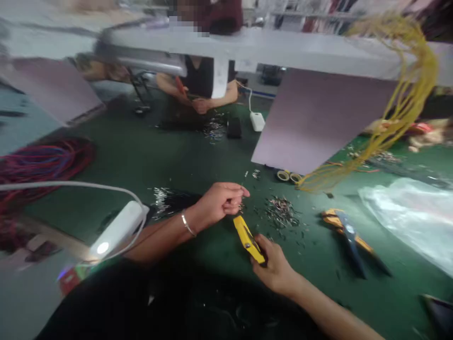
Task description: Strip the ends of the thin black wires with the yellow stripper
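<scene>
Left hand (221,203) up over green table mat (116,160), fingers curled and pressed together, anything pinched too small to tell. Right hand (276,264) wrapped around yellow utility knife (248,240), just below left hand. Little metal bits (281,212) in a heap nearby. Orange-and-blue pliers (348,238) off to the right, under hanging yellow wires (406,80).

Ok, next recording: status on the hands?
Right hand gripping yellow hand tool. Left hand pinched, anything held too small to tell. Small metal bits piled on green mat beside them.
</scene>
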The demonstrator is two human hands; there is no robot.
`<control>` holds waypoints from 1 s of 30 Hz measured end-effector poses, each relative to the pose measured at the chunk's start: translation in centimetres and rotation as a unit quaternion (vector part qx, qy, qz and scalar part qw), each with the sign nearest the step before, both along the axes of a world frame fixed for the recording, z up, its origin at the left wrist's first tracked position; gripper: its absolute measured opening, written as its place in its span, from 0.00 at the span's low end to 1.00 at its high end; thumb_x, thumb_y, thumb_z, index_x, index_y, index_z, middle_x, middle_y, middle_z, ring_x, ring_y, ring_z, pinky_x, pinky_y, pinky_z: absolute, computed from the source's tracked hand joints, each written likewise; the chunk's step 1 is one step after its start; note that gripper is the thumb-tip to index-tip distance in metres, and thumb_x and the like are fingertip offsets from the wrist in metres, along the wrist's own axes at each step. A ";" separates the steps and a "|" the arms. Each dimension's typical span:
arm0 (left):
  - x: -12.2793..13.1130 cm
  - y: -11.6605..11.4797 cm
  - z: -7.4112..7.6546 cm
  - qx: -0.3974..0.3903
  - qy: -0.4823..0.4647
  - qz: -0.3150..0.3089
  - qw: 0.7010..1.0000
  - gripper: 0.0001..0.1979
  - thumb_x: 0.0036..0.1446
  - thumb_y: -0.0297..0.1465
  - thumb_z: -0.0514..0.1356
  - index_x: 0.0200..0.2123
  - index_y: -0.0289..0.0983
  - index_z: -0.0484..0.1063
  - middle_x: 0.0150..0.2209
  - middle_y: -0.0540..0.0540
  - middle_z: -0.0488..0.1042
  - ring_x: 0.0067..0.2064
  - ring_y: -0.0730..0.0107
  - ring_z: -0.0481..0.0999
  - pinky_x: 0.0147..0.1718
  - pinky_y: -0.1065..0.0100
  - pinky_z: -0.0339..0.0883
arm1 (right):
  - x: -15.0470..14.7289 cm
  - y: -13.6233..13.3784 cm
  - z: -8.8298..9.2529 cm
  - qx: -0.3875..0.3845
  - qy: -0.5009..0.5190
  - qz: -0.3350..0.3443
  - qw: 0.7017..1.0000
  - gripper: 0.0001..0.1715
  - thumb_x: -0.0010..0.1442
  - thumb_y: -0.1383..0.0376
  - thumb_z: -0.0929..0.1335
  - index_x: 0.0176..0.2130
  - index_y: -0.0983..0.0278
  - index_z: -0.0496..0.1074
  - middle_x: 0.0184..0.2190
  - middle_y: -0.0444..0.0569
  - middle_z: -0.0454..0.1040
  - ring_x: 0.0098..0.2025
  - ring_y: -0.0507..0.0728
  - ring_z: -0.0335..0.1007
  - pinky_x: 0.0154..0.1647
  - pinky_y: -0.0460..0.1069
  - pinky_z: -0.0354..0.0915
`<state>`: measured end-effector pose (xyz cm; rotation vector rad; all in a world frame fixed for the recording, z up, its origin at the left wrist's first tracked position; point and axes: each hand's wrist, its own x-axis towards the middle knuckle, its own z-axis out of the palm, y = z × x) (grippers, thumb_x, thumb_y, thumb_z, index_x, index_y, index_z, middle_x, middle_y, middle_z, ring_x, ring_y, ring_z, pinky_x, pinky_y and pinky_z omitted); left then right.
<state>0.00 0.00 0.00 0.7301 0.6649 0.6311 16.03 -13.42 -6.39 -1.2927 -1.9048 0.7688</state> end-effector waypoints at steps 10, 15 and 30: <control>-0.3 -0.3 -0.3 -0.021 -0.019 0.016 0.999 0.07 0.51 0.17 0.55 0.31 0.28 0.72 0.17 0.54 0.59 0.17 0.85 0.50 0.18 0.76 0.47 | 0.4 -1.2 -0.9 -0.072 0.018 0.003 0.997 0.05 0.50 0.71 0.61 0.30 0.61 0.59 0.23 0.40 0.60 0.24 0.51 0.57 0.24 0.45 0.56; -0.2 -0.1 -0.8 -0.022 -0.030 0.023 0.999 0.06 0.51 0.18 0.56 0.31 0.29 0.72 0.17 0.52 0.60 0.18 0.83 0.53 0.20 0.74 0.52 | 0.4 -1.2 -0.3 -0.121 0.076 0.004 0.990 0.04 0.50 0.70 0.62 0.30 0.61 0.61 0.23 0.41 0.62 0.24 0.51 0.57 0.24 0.46 0.56; -0.3 0.1 -1.3 -0.031 -0.033 0.035 0.998 0.03 0.52 0.22 0.61 0.32 0.29 0.73 0.21 0.51 0.64 0.22 0.79 0.61 0.26 0.69 0.59 | 0.4 -0.9 -0.3 -0.256 0.201 -0.039 0.945 0.05 0.46 0.65 0.66 0.27 0.63 0.65 0.23 0.43 0.63 0.24 0.52 0.58 0.25 0.47 0.57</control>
